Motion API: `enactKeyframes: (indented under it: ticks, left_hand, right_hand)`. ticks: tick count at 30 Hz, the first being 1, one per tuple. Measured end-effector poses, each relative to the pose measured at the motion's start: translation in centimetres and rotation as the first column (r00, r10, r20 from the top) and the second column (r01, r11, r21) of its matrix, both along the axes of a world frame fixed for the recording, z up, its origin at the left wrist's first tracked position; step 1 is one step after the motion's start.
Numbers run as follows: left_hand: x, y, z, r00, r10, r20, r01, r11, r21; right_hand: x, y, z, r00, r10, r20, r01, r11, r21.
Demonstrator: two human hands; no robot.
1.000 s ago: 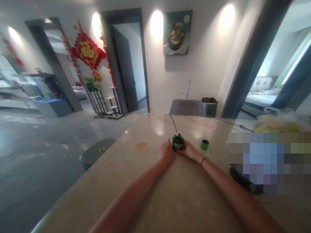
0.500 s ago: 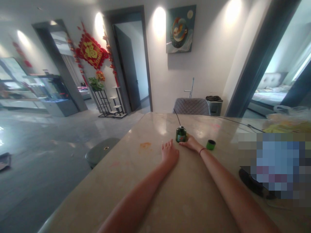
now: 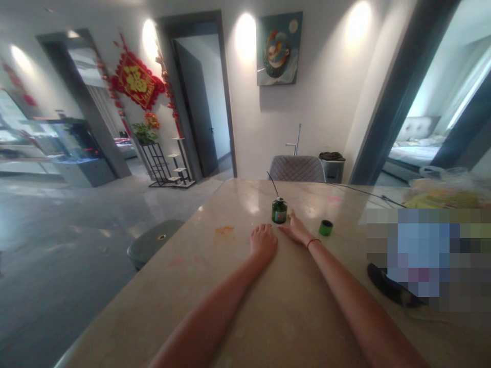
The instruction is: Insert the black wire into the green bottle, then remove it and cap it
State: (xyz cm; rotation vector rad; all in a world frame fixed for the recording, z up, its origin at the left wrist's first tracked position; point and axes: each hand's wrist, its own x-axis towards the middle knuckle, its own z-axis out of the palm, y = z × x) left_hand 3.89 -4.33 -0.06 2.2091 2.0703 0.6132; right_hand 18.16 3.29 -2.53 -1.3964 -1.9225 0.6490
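A small dark green glass bottle (image 3: 280, 211) stands upright on the table, with a label on its front and one thin black stick (image 3: 272, 183) leaning out of its neck. Just right of the bottle is my right hand (image 3: 294, 228), its thumb and fingers apart and nothing in it; a narrow gap seems to separate the fingers from the glass. My left hand (image 3: 264, 241) lies palm down on the tabletop, in front of the bottle and a little to its left, fingers extended and empty. To the right of my right hand sits a short green ring-shaped piece (image 3: 326, 228) with a dark opening.
The pale stone table (image 3: 245, 327) carries orange and pink smudges. On its right are a black cable (image 3: 356, 190), a plastic bag (image 3: 447, 191), a dark round object (image 3: 395, 289) and a blurred-out area. A grey chair (image 3: 297, 168) stands beyond, a stool (image 3: 153, 244) left.
My right hand has let go of the bottle and moved slightly back from it. The left hand's fingers have settled lower onto the table. The whole view has shifted a little.
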Motion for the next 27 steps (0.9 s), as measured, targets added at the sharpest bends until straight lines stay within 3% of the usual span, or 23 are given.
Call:
enactKeyframes:
  ticks: [2, 5, 8, 10, 14, 16, 18, 21, 24, 27]
  left_hand:
    - [-0.1, 0.0, 0.1, 1.000, 0.011, 0.019, -0.011, 1.000, -0.003]
    - [-0.6, 0.2, 0.5, 0.999, -0.002, 0.038, 0.002, 1.000, -0.004]
    - [-1.9, 0.5, 1.0, 0.993, -0.121, 0.012, 0.121, 0.993, -0.009]
    - [-2.8, 0.6, 1.5, 0.976, -0.220, -0.001, 0.220, 0.975, -0.008]
    - [-4.0, 0.5, 2.0, 0.960, -0.279, 0.022, 0.279, 0.960, -0.010]
    - [-4.1, 0.3, 2.2, 0.956, -0.294, 0.014, 0.294, 0.956, -0.023]
    - [-4.0, 0.1, 2.2, 0.946, -0.325, -0.006, 0.324, 0.946, -0.021]
    - [-3.9, 0.2, 2.0, 0.944, -0.329, -0.025, 0.329, 0.944, 0.004]
    - [-4.1, 0.6, 1.6, 0.961, -0.277, 0.002, 0.277, 0.960, 0.027]
    - [-4.2, 1.0, 1.2, 0.966, -0.260, -0.001, 0.260, 0.965, 0.042]
  right_hand:
    - [0.3, -1.2, 0.2, 0.996, -0.064, 0.055, 0.062, 0.997, 0.040]
    - [1.2, -3.1, 1.1, 0.990, -0.054, 0.134, 0.043, 0.996, 0.077]
    - [2.7, -4.9, 1.8, 0.977, -0.049, 0.206, 0.033, 0.996, 0.081]
    - [3.5, -6.2, 1.9, 0.955, -0.006, 0.297, -0.038, 0.989, 0.142]
    - [4.5, -8.5, 1.3, 0.777, -0.075, 0.624, -0.150, 0.942, 0.301]
    - [4.8, -9.0, 1.4, 0.686, -0.106, 0.720, -0.179, 0.934, 0.308]
    - [5.1, -8.8, 1.9, 0.660, -0.080, 0.747, -0.194, 0.943, 0.272]
    - [5.5, -7.3, 3.3, 0.765, -0.029, 0.644, -0.117, 0.976, 0.182]
    - [4.7, -4.7, 5.1, 0.920, -0.005, 0.391, -0.029, 0.996, 0.081]
    - [2.5, -1.9, 6.8, 0.983, -0.024, 0.180, -0.001, 0.991, 0.137]
